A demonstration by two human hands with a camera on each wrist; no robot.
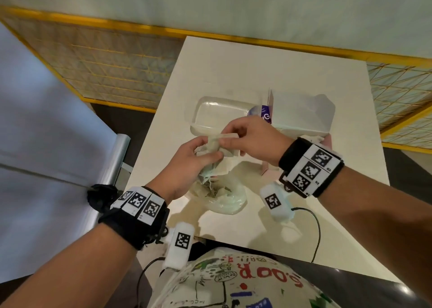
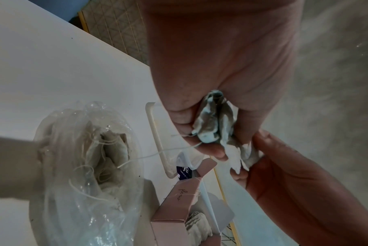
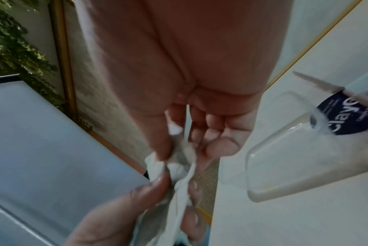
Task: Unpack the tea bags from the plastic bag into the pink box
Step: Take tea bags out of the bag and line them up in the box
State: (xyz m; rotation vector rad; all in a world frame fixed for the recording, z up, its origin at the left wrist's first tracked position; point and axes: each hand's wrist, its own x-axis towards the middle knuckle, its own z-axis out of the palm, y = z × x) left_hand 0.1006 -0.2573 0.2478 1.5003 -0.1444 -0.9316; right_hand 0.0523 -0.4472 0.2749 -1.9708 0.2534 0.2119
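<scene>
Both hands hold a bunch of pale tea bags (image 1: 218,145) above the table. My left hand (image 1: 198,153) grips the bunch from the near side; my right hand (image 1: 236,134) pinches its far end between thumb and fingers. Seen from the left wrist, the tea bags (image 2: 214,123) sit crumpled in the fingers, threads trailing down. Below them the clear plastic bag (image 1: 219,195) lies open with more tea bags (image 2: 109,149) inside. The pink box (image 2: 178,209) stands open to the right, with some tea bags in it; in the head view the pink box (image 1: 268,168) is mostly hidden by my right wrist.
A clear plastic container (image 1: 219,113) and a translucent tub with a purple label (image 1: 301,113) stand behind the hands on the white table (image 1: 257,69). Yellow mesh fencing (image 1: 105,69) surrounds the table. A cable (image 1: 313,233) runs along the near edge.
</scene>
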